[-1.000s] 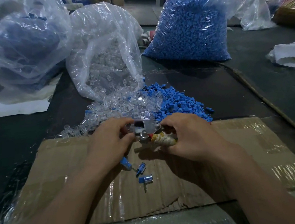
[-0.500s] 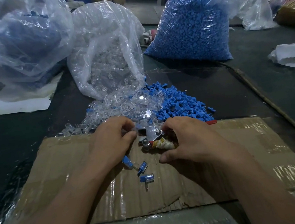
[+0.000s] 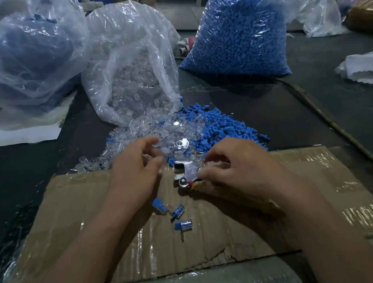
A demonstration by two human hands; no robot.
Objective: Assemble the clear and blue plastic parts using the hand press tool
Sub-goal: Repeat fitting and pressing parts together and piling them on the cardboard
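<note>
A small metal hand press tool (image 3: 184,171) rests on the taped cardboard sheet (image 3: 303,197), and my right hand (image 3: 237,168) covers its right end and handle. My left hand (image 3: 135,172) hovers just left of the tool, fingers loosely apart over the loose clear parts (image 3: 157,137), with nothing clearly held. A heap of loose blue parts (image 3: 226,132) lies just behind the tool. Three assembled blue-and-clear pieces (image 3: 178,212) lie on the cardboard below my left hand.
An open bag of clear parts (image 3: 131,73) spills toward me at centre. A full bag of blue parts (image 3: 238,37) stands back right. A big bag (image 3: 20,55) sits back left. White plastic (image 3: 367,67) lies at the right edge.
My left hand has let go of the tool and drawn back left toward the clear parts, fingers opening. The right hand stays on the tool, which now lies lower on the cardboard.
</note>
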